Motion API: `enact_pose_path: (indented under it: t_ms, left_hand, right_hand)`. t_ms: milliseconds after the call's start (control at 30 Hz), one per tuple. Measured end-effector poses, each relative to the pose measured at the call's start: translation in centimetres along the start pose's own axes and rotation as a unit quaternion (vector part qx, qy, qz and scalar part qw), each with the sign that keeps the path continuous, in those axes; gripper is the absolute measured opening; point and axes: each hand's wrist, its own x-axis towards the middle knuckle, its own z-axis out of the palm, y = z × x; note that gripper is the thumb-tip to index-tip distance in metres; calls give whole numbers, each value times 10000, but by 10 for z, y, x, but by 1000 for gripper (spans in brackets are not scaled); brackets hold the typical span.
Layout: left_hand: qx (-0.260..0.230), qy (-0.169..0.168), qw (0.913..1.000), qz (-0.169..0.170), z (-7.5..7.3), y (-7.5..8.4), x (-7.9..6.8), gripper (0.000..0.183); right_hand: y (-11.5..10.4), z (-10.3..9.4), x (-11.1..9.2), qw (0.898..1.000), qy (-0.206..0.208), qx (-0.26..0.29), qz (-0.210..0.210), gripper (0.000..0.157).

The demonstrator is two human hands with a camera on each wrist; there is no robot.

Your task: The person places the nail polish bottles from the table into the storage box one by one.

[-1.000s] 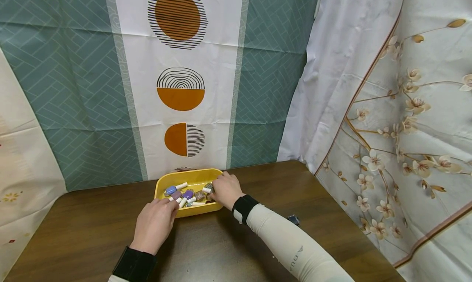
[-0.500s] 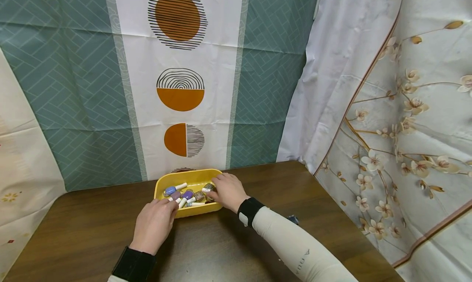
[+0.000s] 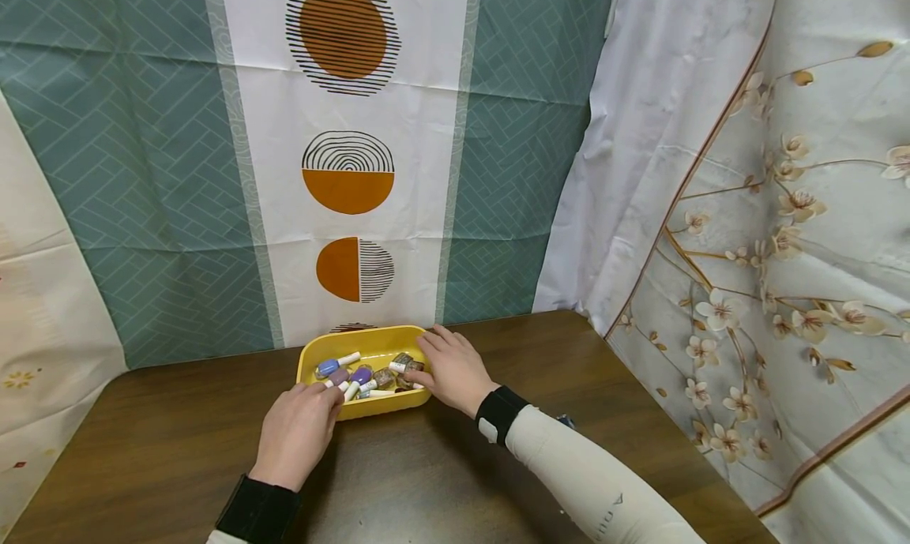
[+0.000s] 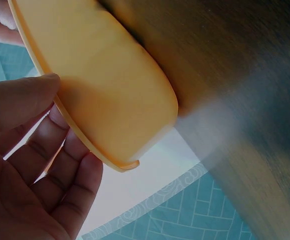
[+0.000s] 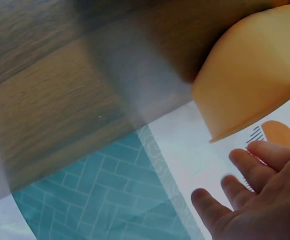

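A yellow plastic tray [image 3: 384, 407] with rounded corners stands near the back of the table. Inside lie several small nail polish bottles with white caps, among them a blue bottle [image 3: 328, 368], a purple bottle [image 3: 362, 374] and glittery brown ones by the right end. My left hand [image 3: 302, 429] pinches the tray's front-left rim; in the left wrist view the thumb presses the outer wall [image 4: 115, 80] and the fingers lie behind the rim. At the tray's right end is my right hand [image 3: 458, 370], fingers spread and loosely extended, the thumb close to the rim, with nothing in its grasp.
A small dark object [image 3: 565, 421] lies on the brown table [image 3: 178, 441], partly hidden behind the right sleeve [image 3: 590, 481]. A patterned curtain [image 3: 355, 133] hangs directly behind the tray, and a floral curtain [image 3: 768, 291] flanks the right side.
My right hand has drawn back to the right from over the bottles to the tray's right end, its fingers spreading. More glittery bottles show there. The left hand has stayed put.
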Motion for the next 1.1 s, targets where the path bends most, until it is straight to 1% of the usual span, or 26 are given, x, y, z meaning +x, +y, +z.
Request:
enact_pose_path:
  t_ms: [133, 267, 467, 533, 767, 1100]
  left_hand:
    - [-12, 32, 10000, 16, 0, 0, -1, 17]
    - [-21, 26, 10000, 26, 1, -1, -1, 17]
    - [-26, -51, 10000, -17, 0, -1, 0, 18]
    - [-27, -53, 10000, -18, 1, -1, 0, 18]
    - [-60, 22, 10000, -9, 1, -1, 0, 17]
    - [-40, 5, 10000, -21, 1, -1, 0, 17]
  right_hand:
    - [6, -2, -8, 9999, 155, -38, -33, 77]
    - [10, -6, -16, 9998, 176, 43, -39, 79]
    - [17, -10, -30, 9999, -32, 145, 52, 80]
    - [19, -11, -34, 9998, -46, 189, 79, 81]
    - [32, -14, -51, 9994, 122, 307, 60, 81]
    - [55, -12, -77, 9995, 265, 163, 87, 81]
